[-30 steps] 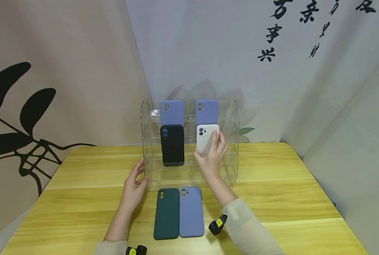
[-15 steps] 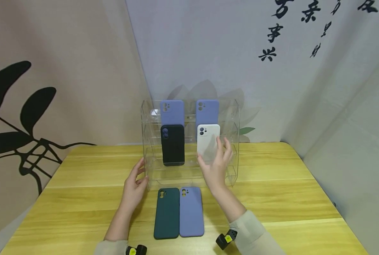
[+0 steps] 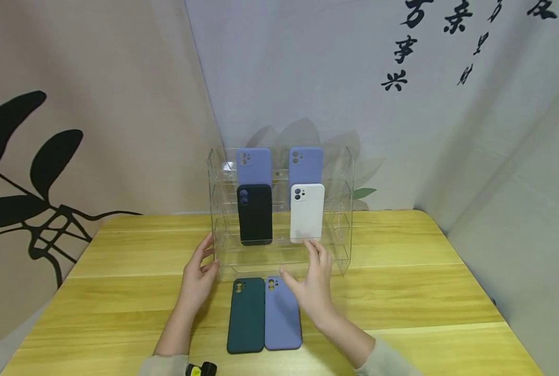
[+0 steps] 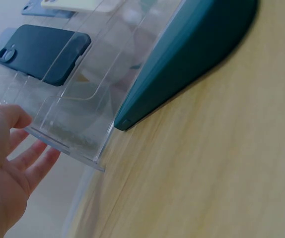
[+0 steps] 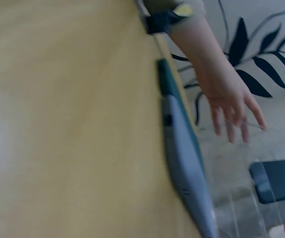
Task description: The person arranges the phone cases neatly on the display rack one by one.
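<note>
Left hand (image 3: 199, 274) pinches the side of the clear rack (image 3: 253, 256); right hand (image 3: 314, 292) hovers empty, fingers apart, near the blue case (image 3: 281, 321) on the desk (image 3: 416, 292), where brushing fingertips could dislodge the racked white case (image 3: 307, 211).

Open yellow wood-grain worktop (image 3: 416, 292) offers passage on the right, while a tiered clear acrylic rack (image 3: 281, 224) blocks the middle and the person's left fingers (image 3: 201, 251) obstruct its left edge.
</note>
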### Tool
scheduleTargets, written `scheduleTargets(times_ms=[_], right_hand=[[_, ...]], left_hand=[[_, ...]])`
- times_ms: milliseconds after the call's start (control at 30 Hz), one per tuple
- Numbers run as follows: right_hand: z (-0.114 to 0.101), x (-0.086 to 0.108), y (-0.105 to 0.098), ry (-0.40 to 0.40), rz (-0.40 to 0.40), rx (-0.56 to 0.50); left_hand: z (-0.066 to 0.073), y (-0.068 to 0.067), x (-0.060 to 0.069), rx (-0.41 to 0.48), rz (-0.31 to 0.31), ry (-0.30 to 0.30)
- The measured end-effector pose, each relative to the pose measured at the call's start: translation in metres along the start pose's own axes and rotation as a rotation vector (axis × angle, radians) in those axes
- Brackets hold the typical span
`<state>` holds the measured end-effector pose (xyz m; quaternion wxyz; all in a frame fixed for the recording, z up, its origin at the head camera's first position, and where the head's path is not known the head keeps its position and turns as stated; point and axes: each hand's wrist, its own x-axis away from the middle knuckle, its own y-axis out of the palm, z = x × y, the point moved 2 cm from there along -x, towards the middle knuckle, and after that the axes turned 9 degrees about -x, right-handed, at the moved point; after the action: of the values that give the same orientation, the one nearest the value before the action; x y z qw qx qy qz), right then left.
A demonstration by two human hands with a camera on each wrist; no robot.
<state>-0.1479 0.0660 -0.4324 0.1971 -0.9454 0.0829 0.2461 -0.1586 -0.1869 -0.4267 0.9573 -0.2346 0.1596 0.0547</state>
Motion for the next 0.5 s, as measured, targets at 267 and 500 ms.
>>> scheduleTargets(times_ms=[267,500], right_hand=[[0.009,0.028,0.005,0.106,-0.160,0.036],[0.014,0.042,0.011,0.137,-0.256,0.094]], left_hand=[[0.001,0.000,0.000,-0.003,-0.003,-0.003],[0.001,0.000,0.000,-0.005,-0.006,-0.015]])
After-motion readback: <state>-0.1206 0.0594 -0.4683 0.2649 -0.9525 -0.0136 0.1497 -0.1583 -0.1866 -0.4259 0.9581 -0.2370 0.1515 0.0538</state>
